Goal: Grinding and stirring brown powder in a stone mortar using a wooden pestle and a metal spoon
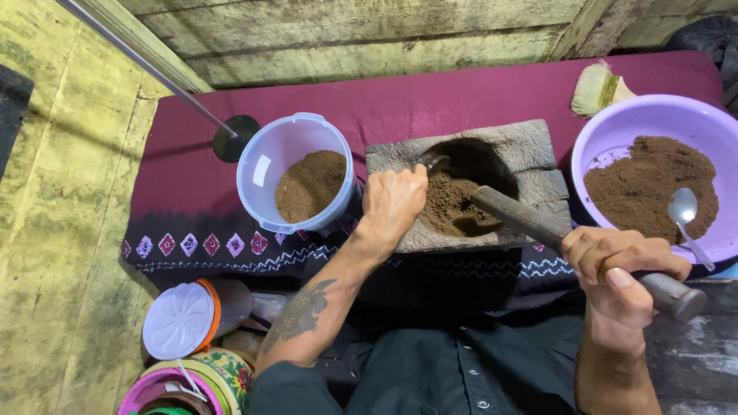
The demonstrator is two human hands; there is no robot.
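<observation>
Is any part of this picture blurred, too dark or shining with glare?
Head view: sharp overall; the stone mortar has a hollow in deep shadow; soft glare on the metal spoon and the clear tub; the edges bend slightly from a wide lens; the right hand is crisp.

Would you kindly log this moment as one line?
left hand: scooping brown powder | right hand: grips dark pestle | grey stone mortar

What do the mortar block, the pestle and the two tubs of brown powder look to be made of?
Mortar block: likely rough grey stone, chiselled and matte. Pestle, held by the right hand: probably dark metal, dull and worn. Pale blue tub and purple basin: smooth, glossy plastic, thin-walled.
</observation>
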